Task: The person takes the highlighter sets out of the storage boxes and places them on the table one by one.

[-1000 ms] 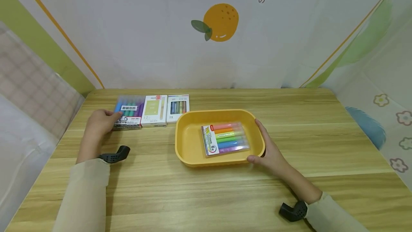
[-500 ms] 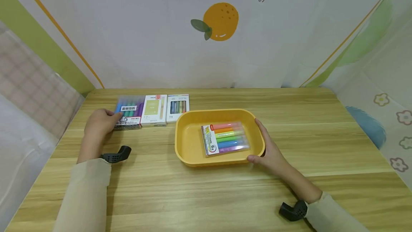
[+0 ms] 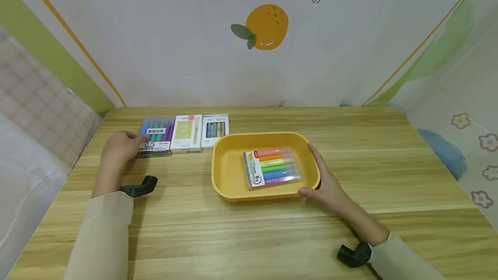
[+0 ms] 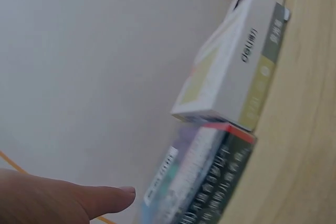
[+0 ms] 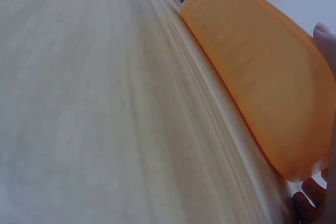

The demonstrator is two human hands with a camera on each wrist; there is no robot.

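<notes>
My left hand [image 3: 116,148] holds the left edge of a clear pack of blue, green and purple markers [image 3: 159,133], thumb over its front corner. The other fingers are hidden behind the edge. In the left wrist view, the thumb lies beside that marker pack [image 4: 212,182], which rests on the table. With my right hand [image 3: 327,185] I grip the right end of a yellow plastic basket [image 3: 225,185]. In the right wrist view, fingers [image 5: 310,198] curl at the basket's base, with the thumb up near its rim. A six-colour pack of highlighters [image 3: 278,168] lies inside the basket, slightly tilted.
Right of the marker pack sit a white and green box [image 3: 186,133] and a smaller white box with a window showing coloured sticks [image 3: 215,129]. All stand in a row near the back edge of the wooden table [image 3: 241,241]. A printed cloth [image 3: 175,55] hangs behind.
Almost nothing has moved. My left hand has shifted very slightly at the marker pack's edge; the right hand and the basket stay in place.
</notes>
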